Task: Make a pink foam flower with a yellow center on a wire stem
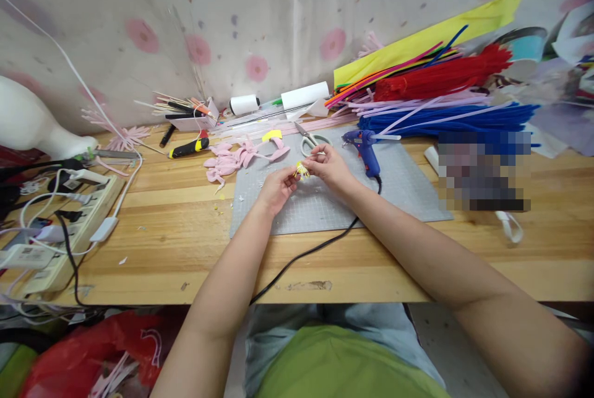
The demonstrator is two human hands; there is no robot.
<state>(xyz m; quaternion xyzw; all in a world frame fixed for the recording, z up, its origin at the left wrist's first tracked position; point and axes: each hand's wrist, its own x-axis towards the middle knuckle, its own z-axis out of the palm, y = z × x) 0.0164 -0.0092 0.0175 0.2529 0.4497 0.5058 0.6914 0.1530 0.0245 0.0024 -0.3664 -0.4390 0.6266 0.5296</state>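
Between my two hands is a small tuft of white strands with yellow tips (302,169), like flower stamens. My left hand (278,187) pinches it from the left, fingers closed. On the other side, the closed fingertips of my right hand (328,168) grip its upper right. Both hands are raised over a grey cutting mat (306,215). Just beyond them lie scissors (312,138) with pale handles. Pink fuzzy petal shapes (241,156) are heaped to the left, near a yellow strip (272,135). A blue glue gun (366,149) rests right of my right hand.
The glue gun's black cord (309,254) crosses the table's front edge. Blue pipe cleaners (445,119) and red ones (440,76) are piled at the back right. A power strip (88,231) with tangled cables stands left. A yellow-black utility knife (189,148) lies near the petals.
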